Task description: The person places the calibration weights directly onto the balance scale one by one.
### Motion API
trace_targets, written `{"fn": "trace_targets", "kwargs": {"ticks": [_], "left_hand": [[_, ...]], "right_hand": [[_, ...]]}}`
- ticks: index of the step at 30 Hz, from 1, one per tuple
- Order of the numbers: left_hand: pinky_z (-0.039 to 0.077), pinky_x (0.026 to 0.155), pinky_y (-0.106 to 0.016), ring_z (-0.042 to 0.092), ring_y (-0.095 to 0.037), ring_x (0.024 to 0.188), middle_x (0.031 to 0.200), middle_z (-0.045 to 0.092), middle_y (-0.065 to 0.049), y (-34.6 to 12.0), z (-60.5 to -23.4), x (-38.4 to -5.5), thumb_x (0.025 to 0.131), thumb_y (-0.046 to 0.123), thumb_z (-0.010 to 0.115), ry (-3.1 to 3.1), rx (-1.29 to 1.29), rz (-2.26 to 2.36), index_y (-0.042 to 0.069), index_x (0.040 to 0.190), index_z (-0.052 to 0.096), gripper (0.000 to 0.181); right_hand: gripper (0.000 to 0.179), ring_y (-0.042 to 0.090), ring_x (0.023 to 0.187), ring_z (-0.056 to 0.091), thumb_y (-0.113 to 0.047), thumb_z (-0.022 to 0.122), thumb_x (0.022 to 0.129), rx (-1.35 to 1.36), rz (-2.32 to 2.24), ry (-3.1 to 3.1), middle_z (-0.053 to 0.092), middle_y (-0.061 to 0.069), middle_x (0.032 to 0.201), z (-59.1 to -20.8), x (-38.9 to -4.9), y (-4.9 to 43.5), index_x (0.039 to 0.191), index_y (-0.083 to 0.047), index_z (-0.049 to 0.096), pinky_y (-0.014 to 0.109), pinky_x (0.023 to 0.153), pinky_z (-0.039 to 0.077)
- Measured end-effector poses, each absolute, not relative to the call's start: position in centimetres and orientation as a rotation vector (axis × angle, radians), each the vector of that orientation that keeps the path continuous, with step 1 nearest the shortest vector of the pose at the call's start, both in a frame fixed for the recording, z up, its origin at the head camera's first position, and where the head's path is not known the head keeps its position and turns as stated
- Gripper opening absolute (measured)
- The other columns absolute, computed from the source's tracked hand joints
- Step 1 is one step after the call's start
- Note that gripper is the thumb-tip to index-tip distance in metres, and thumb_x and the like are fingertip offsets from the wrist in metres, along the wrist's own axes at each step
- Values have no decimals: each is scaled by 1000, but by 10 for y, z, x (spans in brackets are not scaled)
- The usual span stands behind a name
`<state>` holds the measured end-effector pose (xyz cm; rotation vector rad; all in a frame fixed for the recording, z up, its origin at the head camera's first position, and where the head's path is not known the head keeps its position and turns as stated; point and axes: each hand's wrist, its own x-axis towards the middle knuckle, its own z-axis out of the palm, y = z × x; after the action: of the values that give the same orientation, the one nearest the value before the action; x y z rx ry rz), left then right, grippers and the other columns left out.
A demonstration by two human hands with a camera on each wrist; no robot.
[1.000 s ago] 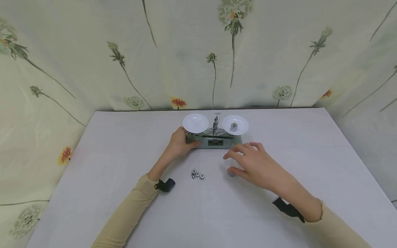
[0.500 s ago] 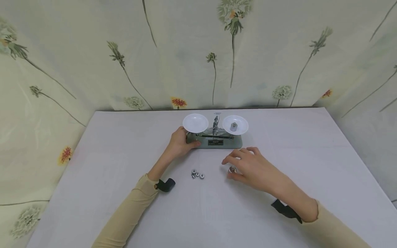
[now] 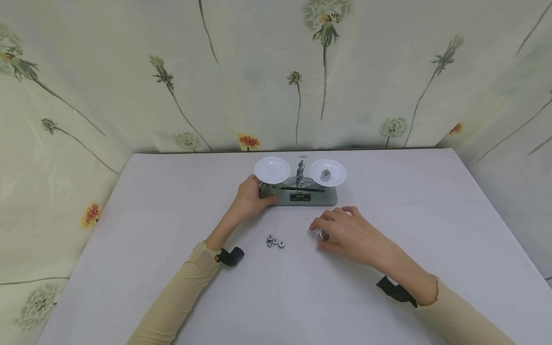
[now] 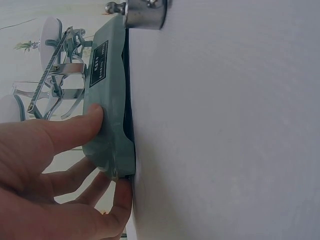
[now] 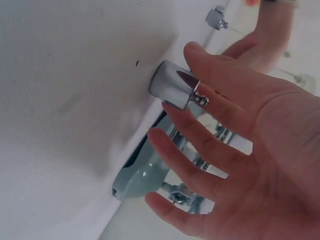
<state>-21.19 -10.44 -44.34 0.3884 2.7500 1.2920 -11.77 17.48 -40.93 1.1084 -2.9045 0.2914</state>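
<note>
A green balance scale [image 3: 297, 196] with two white pans stands at the back of the table. My left hand [image 3: 252, 199] grips the left end of its base, thumb on the front and fingers around the end, as the left wrist view shows. My right hand [image 3: 353, 235] is spread loosely around a large silver knobbed weight [image 5: 174, 85] standing on the table in front of the scale. Thumb and fingers lie on either side of this weight; whether they touch it I cannot tell. Another knobbed weight [image 3: 325, 175] sits in the right pan; the left pan [image 3: 271, 170] holds nothing.
Several smaller silver weights [image 3: 275, 241] are clustered on the white tabletop [image 3: 276, 297] between my forearms. Behind the table's far edge hangs a flower-printed curtain [image 3: 250, 86]. Black bands [image 3: 230, 257] are on both wrists.
My right hand has drawn slightly down and left, its fingers lower about the large weight, whose top now shows more. My left hand keeps its grip on the balance scale.
</note>
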Motion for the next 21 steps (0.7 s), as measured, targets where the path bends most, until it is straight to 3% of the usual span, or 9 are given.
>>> {"fn": "trace_targets", "kwargs": {"ticks": [21], "left_hand": [[46,123,-57,57,-45,145,149,61,-30,-103,-444,-211,92,17,86,2759,383,1276,-2,152,54,71]], "right_hand": [[27,22,101,68,-22,90,87,1122,232,-2914,73,-5,106,-418,-117,176,110,-25,76,64,102,50]]}}
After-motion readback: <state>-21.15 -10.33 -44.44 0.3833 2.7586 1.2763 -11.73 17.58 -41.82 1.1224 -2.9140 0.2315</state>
